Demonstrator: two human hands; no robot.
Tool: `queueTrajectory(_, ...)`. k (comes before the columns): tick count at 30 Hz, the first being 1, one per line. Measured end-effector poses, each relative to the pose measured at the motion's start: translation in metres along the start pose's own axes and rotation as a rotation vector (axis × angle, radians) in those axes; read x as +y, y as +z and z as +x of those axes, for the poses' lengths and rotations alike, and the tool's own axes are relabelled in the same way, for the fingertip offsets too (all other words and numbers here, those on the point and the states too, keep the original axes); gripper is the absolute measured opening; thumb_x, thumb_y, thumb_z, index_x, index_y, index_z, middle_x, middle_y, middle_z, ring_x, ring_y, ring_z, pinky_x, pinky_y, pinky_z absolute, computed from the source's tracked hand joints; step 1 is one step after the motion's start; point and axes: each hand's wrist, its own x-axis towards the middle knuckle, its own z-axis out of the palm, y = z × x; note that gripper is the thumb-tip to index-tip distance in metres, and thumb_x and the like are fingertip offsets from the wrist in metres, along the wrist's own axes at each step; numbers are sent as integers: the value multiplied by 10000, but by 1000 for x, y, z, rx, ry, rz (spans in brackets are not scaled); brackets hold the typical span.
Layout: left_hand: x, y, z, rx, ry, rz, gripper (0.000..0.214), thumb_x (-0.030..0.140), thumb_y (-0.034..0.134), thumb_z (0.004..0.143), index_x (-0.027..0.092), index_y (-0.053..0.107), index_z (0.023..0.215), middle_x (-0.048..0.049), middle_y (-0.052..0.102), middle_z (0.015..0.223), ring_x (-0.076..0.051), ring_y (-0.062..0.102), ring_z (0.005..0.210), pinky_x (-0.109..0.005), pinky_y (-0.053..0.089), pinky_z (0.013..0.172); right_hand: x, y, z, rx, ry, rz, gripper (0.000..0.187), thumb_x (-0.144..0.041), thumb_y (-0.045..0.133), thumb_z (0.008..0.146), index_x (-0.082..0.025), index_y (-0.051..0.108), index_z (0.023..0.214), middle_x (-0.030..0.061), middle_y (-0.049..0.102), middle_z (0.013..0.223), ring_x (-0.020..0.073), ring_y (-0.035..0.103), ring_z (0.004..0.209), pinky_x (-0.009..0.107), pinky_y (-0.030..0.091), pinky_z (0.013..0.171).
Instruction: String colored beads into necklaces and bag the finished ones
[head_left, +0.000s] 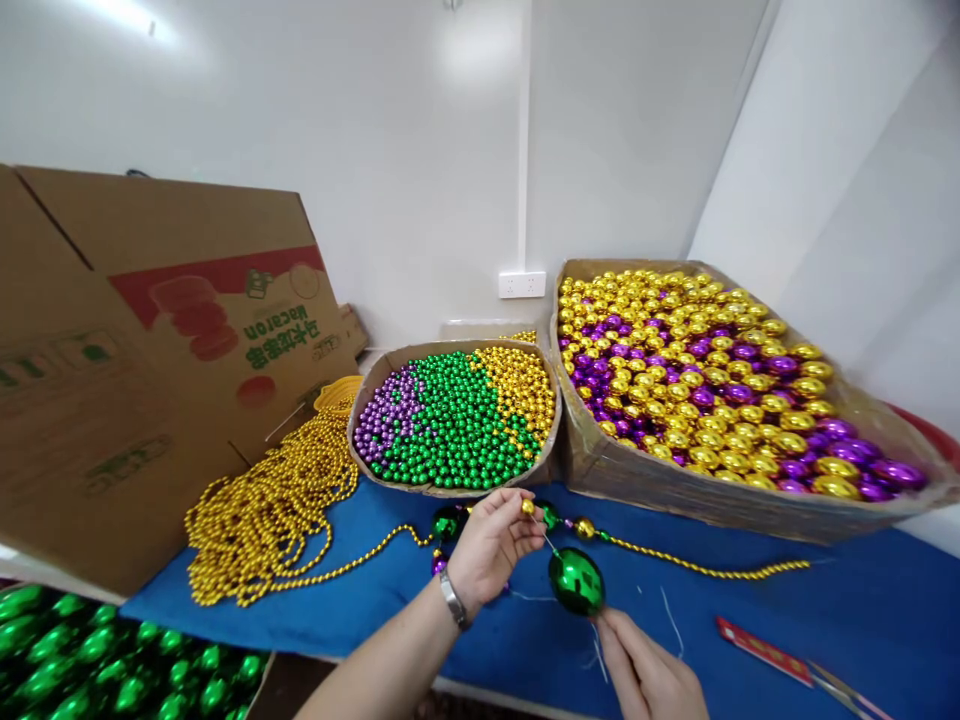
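Observation:
My left hand (491,545), with a metal watch band on its wrist, is closed in a pinch on a small gold bead (528,507) threaded on a thin string. My right hand (645,670) is closed below, pinching the string's lower end. A large green oval bead (576,581) hangs on the string between the two hands. A gold bead strand (697,568) with green and gold beads runs right across the blue cloth (862,610). Another green bead (448,523) lies just left of my left hand.
A small cardboard box (457,412) holds purple, green and gold beads. A bigger box (720,380) at the right holds large gold and purple beads. Gold strands (270,505) are piled left, beside a flattened carton (135,350). Green beads (97,655) fill the lower left. Red-handled scissors (780,660) lie right.

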Motion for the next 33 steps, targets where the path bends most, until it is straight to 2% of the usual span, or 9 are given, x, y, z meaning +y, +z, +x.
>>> queueTrajectory(4, -4, 0, -1, 1, 43, 70, 243, 318, 662, 774, 124, 589, 901, -75, 652, 782, -133, 622, 658, -254, 486, 634, 6, 3, -5, 36, -33, -55, 291, -299, 354, 945, -179, 617, 976, 72, 731, 858, 167, 706, 725, 184, 538, 624)
queueTrajectory(8, -17, -1, -2, 3, 21, 188, 269, 351, 682, 747, 130, 604, 878, -70, 651, 794, -125, 602, 651, -244, 469, 620, 14, 12, -12, 12, 21, -67, 302, -317, 340, 945, -186, 609, 979, 70, 730, 868, 178, 707, 740, 207, 540, 633)
queueTrajectory(14, -57, -23, 8, 31, 191, 634, 255, 372, 673, 738, 125, 664, 802, -49, 651, 733, -129, 565, 651, -230, 437, 625, 48, 42, -32, -126, 217, -110, 317, -276, 289, 930, -169, 560, 1056, 56, 720, 723, 179, 698, 611, 217, 524, 498)
queueTrajectory(18, -57, -26, 13, -16, 338, 941, 218, 344, 594, 802, 142, 674, 786, -72, 677, 805, -168, 599, 733, -257, 453, 666, 66, 41, -34, -139, 193, -245, 351, -208, 316, 882, -191, 559, 1133, 84, 708, 959, 185, 706, 718, 234, 542, 513)
queueTrajectory(21, -36, -6, 12, -131, 501, 1087, 187, 293, 544, 841, 161, 673, 812, -68, 677, 836, -162, 606, 758, -252, 462, 683, 60, 30, -13, -73, 186, -198, 367, -227, 348, 893, -215, 518, 1218, 76, 666, 1089, 176, 690, 857, 235, 562, 605)
queueTrajectory(25, -5, 34, 15, -266, 597, 1074, 152, 263, 544, 846, 167, 663, 846, -72, 680, 881, -159, 621, 808, -244, 483, 712, 41, 20, 26, -10, 138, 70, 350, -270, 373, 921, -216, 509, 1239, 76, 659, 1101, 161, 641, 992, 243, 525, 816)
queueTrajectory(29, 20, 67, 31, -429, 536, 1054, 178, 292, 562, 837, 145, 660, 856, -83, 681, 873, -153, 621, 779, -246, 490, 698, 39, 14, 43, 12, 168, 314, 318, -291, 351, 943, -211, 571, 1158, 59, 702, 882, 142, 682, 743, 198, 543, 689)
queueTrajectory(31, 33, 83, 47, -536, 435, 1061, 233, 333, 551, 841, 131, 652, 894, -82, 676, 846, -143, 613, 736, -234, 485, 652, 44, 12, 41, 23, 218, 391, 306, -311, 354, 946, -209, 592, 1110, 35, 693, 758, 127, 664, 619, 173, 537, 611)
queueTrajectory(33, 45, 103, 71, -592, 403, 1123, 290, 370, 510, 860, 125, 638, 945, -73, 669, 827, -136, 603, 714, -227, 475, 625, 48, 14, 36, 23, 274, 441, 305, -341, 361, 946, -214, 609, 1072, 15, 673, 671, 117, 643, 546, 148, 520, 537)
